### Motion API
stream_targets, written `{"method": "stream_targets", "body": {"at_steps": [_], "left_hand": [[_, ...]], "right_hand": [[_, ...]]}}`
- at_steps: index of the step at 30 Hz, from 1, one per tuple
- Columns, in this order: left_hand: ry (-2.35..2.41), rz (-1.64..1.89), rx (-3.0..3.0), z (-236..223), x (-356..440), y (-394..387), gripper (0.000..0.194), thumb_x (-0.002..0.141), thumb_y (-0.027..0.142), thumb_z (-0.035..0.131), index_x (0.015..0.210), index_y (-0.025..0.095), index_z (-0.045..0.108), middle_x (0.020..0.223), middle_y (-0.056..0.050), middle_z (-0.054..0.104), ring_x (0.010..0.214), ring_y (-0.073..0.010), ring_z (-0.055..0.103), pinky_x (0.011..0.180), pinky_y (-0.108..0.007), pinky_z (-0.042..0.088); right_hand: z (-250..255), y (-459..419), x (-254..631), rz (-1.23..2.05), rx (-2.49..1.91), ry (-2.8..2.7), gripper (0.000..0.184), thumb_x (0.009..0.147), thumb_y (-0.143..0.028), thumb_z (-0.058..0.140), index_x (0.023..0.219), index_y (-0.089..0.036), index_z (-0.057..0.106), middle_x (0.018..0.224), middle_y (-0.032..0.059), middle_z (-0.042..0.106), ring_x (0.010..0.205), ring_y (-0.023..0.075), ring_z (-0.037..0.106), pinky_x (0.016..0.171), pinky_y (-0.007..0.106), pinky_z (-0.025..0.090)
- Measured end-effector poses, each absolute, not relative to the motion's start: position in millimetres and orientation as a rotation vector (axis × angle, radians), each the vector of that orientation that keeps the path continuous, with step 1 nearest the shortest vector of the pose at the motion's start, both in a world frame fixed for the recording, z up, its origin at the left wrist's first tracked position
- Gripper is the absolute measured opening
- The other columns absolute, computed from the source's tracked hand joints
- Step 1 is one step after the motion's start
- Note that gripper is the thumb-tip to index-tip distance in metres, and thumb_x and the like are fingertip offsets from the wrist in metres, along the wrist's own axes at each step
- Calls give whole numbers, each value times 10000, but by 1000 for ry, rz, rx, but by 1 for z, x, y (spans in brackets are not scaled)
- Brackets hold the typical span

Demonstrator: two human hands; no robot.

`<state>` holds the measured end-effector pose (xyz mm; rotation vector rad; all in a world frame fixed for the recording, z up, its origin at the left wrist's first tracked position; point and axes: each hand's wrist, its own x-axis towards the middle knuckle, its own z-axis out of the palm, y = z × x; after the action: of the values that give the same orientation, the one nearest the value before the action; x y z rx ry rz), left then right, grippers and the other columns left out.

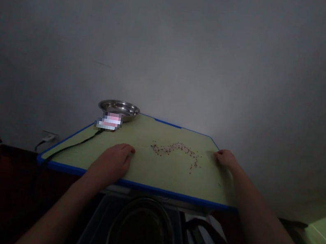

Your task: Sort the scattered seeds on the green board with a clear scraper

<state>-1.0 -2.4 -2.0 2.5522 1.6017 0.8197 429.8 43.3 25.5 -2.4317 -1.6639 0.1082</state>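
Observation:
Many small reddish-brown beans or seeds (177, 147) lie loose in a curved band on the pale yellow-green tabletop (142, 172); their exact kind is too small to tell. To their left, my left hand (114, 159) rests on the table with its fingers curled in and touches none of them. On the far side of the band, my right hand (226, 158) is at the table's right edge, fingers drawn together. What either hand holds, if anything, is hidden.
A shiny steel bowl (129, 110) stands at the back left. Before it lies a blurred-out object (109, 122) with a black cable (76, 145) running off the left edge. Blue tape edges the table. A dark round object (142, 235) is below the front edge; a wall stands behind.

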Motion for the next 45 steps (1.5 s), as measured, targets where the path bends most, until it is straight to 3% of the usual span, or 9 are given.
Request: {"method": "stream_targets", "body": {"at_steps": [15,25,30,34,45], "left_hand": [[1623,778,2583,1,-2,-4,313,855,216,361,1023,155,618,1075,-118,663,1015,-231,598,943,-384,453],[1602,783,2570,1,-2,-5,304,841,194,377,1019,143,619,1066,-125,661,1010,-238,595,948,-394,447],[1613,786,2558,2,0,-6,314,847,189,367,1026,135,620,1073,-127,658,1018,-239,593,950,-389,443],[1619,781,2555,2,0,-6,316,851,195,362,1032,133,614,1081,-123,654,1030,-238,589,953,-384,439],[1628,783,2561,0,0,-5,315,853,197,371,1037,128,617,1079,-121,659,1019,-230,591,953,-385,439]], "right_hand": [[29,106,326,55,-2185,-1894,295,921,-319,558,1187,-191,571,1211,86,584,994,210,606,829,415,515],[45,98,253,116,-1790,-2301,266,927,-321,547,1160,-200,588,1202,78,591,987,204,607,830,404,514],[48,65,244,187,-1578,-2449,249,921,-337,555,1089,-163,614,1092,67,639,916,188,628,803,402,516],[49,42,246,211,-1454,-2461,186,895,-302,573,933,-173,701,885,44,713,806,162,639,752,297,471],[63,12,282,103,-1463,-2194,195,889,-262,518,891,-169,690,820,62,707,732,166,611,662,270,426]]}}
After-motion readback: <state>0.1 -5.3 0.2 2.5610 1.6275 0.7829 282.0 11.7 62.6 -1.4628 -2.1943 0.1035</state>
